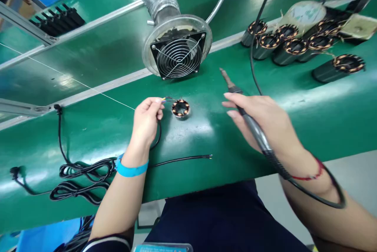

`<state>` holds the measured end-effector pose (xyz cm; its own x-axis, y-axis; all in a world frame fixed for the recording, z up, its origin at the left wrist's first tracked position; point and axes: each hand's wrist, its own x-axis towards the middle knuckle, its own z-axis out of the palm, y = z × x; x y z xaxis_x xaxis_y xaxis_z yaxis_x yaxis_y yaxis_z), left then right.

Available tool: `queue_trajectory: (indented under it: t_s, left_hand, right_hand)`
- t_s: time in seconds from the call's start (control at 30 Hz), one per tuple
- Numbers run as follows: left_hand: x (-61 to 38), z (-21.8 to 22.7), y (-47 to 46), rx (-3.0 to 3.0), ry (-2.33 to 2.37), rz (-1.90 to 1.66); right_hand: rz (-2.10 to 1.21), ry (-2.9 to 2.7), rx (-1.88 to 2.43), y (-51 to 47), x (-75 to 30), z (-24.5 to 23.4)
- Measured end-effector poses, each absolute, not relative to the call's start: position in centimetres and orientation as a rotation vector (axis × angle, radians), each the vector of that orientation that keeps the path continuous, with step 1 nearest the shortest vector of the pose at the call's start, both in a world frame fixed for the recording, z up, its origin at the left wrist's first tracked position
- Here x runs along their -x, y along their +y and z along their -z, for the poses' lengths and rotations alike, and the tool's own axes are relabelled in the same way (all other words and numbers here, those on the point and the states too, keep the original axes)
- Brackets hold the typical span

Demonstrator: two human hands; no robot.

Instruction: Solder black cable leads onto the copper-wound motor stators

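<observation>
My left hand [147, 116] is closed in a pinch on the thin coloured wire ends of a black power cord [159, 134]. These wires meet the leads of a small motor stator [180, 110], a ring of copper coils lying on the green bench just right of my fingertips. A thin pale strand [100, 93], like solder wire, runs from the upper left to this hand. My right hand [259, 120] is wrapped round a soldering iron [255, 130]. Its tip points up and left, above the bench and apart from the stator.
A fume fan [179, 59] on a foil duct stands behind the stator. Several taller stators [290, 52] sit at the back right. Coiled power cords [85, 171] lie at left, and another cord end [203, 157] lies near the front edge. The iron's cable loops round my right wrist.
</observation>
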<state>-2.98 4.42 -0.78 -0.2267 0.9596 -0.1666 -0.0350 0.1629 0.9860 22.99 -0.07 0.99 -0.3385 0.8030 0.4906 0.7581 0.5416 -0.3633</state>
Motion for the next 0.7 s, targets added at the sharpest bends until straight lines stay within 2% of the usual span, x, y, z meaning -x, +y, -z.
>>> queue_trajectory:
  t_s: [0.1,0.23,0.33,0.43,0.57,0.7]
  left_hand:
    - [5.5,1.4,5.4,-1.085,1.672,-1.341]
    - [7.1,1.6,5.5,-1.368,1.946,-1.052]
    - [7.2,0.8,5.2,-1.552,2.065,-0.743]
    - [7.6,-0.6,4.6,-1.653,2.186,-0.547]
    - [8.6,-2.3,2.8,-1.580,2.238,-0.530]
    - [8.0,-2.6,0.0,-1.266,1.963,-0.574]
  right_hand:
    - [0.133,-2.257,1.345,0.2,-27.3,-1.7]
    - [0.399,-2.346,1.630,2.7,-31.4,-1.4]
    - [0.379,-2.396,1.881,5.7,-32.4,-0.6]
    - [0.335,-2.466,1.889,8.5,-32.3,0.3]
    - [0.338,-2.465,1.843,10.9,-31.7,1.2]
    - [0.372,-2.308,1.845,12.5,-31.8,2.0]
